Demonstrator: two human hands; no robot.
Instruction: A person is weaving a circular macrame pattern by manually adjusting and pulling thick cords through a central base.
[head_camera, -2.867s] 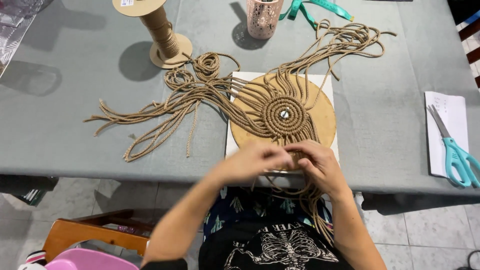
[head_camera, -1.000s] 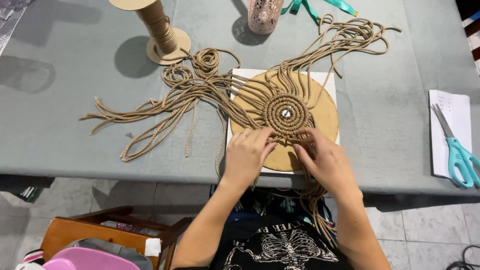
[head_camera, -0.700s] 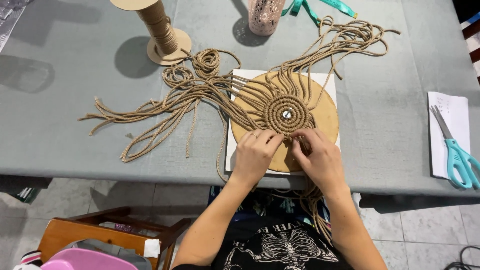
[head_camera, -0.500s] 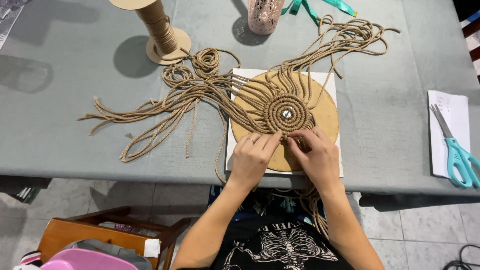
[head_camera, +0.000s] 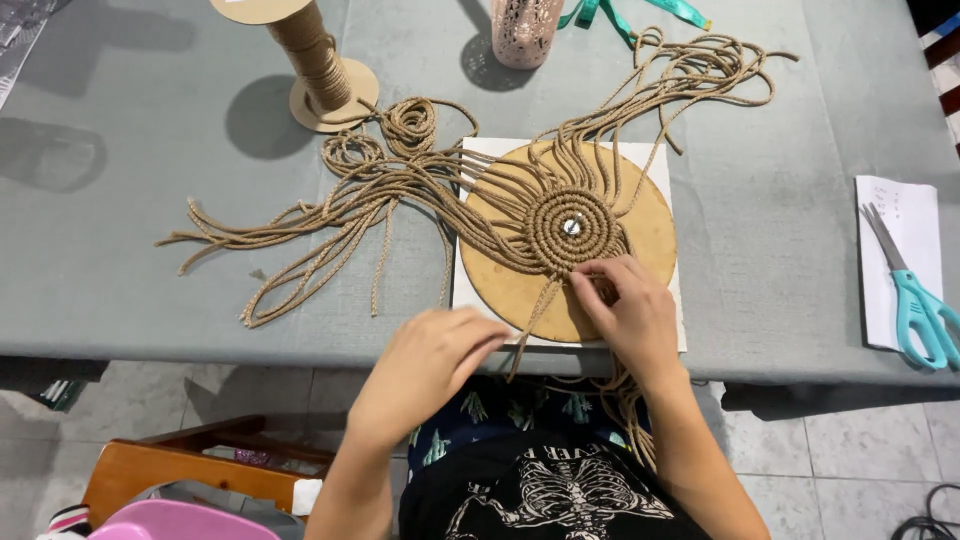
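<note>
- Two bare hands work at the near edge of a grey table (head_camera: 130, 230), over a piece of knotted tan cord.
- Right hand (head_camera: 632, 312): it rests on the near part of a round wooden board (head_camera: 655, 235), fingers bent and pressed together, their tips pinching cord at the near rim of the woven coil (head_camera: 572, 226); what exactly sits between the tips is hidden.
- Left hand (head_camera: 425, 365): it hangs at the table edge, just left of the right hand and apart from it, fingers loosely curled and pointing toward the board. One cord strand (head_camera: 535, 315) runs from the coil down past its fingertips; I cannot tell whether it grips that strand.
- Woven coil: a tight spiral just beyond the right hand's fingertips, with a small shiny piece at its centre.
- Loose cords (head_camera: 330, 215): they fan out from the coil, many sweeping far to the left of the left hand, others running away beyond the right hand toward the far side.
- White sheet (head_camera: 470, 290): it lies under the board, its near left corner just beyond the left hand.
- Cord spool (head_camera: 310, 55): upright, well beyond the left hand.
- Pink perforated cup (head_camera: 525, 30): far side, beyond both hands.
- Scissors (head_camera: 915, 300): teal-handled, on a paper slip well to the right of the right hand.
</note>
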